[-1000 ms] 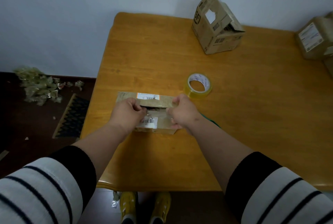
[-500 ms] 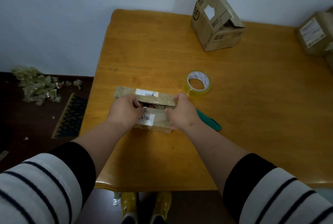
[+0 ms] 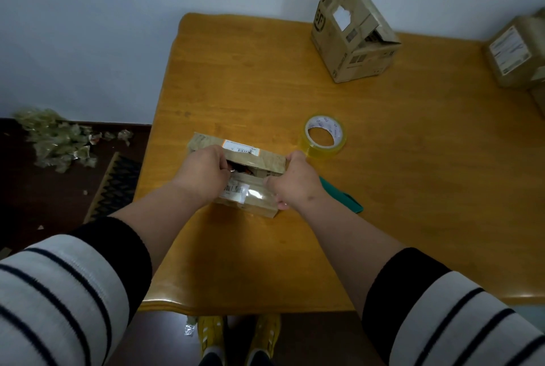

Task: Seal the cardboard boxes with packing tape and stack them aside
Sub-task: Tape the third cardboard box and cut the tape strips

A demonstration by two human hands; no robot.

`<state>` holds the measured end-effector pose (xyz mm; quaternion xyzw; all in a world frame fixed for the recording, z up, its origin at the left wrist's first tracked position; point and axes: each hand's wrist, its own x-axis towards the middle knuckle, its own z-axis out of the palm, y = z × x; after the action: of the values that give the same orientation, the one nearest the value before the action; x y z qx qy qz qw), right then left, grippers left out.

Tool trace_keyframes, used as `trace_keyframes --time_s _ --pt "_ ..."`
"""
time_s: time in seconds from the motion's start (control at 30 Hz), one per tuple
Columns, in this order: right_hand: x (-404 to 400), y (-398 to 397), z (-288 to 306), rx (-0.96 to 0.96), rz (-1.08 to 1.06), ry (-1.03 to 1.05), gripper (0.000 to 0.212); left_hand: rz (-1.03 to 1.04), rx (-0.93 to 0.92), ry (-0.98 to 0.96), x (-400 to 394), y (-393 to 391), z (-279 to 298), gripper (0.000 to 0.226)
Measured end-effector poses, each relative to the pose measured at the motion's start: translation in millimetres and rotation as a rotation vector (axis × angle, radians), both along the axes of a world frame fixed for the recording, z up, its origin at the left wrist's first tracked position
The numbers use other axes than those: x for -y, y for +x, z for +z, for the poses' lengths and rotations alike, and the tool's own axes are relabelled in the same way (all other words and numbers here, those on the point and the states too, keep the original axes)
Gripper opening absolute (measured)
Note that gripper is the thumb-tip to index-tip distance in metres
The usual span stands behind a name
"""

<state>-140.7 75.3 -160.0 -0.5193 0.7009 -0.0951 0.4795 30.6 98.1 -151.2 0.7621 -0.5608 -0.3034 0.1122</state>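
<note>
The head view, the only 1 here, looks down on a small flat brown cardboard box (image 3: 244, 177) lying near the front-left part of a glossy orange-brown wooden table (image 3: 413, 188), its long axis running left to right across the person. The left hand (image 3: 203, 177) grips the left end of the box with fingers curled over the flap edge, and the right hand (image 3: 295, 185) grips the right end the same way, so both are closed on the box; the 2 top flaps do not quite meet, and a dark gap with something orange inside shows between them. The relation that matters next: the yellowish roll of clear packing tape (image 3: 323, 137) lies flat just beyond and to the right of the box, nearest the right hand, so that hand would likely reach it while the left pins the flaps. A teal flat object (image 3: 342, 197) pokes out from under the right wrist; what it is cannot be told. Farther back stands a taller brown cardboard box with loose flaps (image 3: 351, 38), and another labelled box (image 3: 516, 53) sits at the right edge. The room has a pale wall, dark floor, a heap of crumpled tape scraps (image 3: 56, 138) and a patterned mat (image 3: 118, 185)
</note>
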Motion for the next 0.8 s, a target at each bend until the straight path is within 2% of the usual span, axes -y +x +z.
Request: trace_keyframes --time_s 0.27,0.8 --pt "-1.4 4.1 -3.0 -0.051 0.002 -0.077 0.041 -0.071 0.083 -0.023 5.2 2.7 -6.1 0.023" --pt "-2.3 6.1 3.7 -0.071 0.024 -0.080 0.044 -0.107 0.191 -0.031 7.9 2.4 -15.7 0.021"
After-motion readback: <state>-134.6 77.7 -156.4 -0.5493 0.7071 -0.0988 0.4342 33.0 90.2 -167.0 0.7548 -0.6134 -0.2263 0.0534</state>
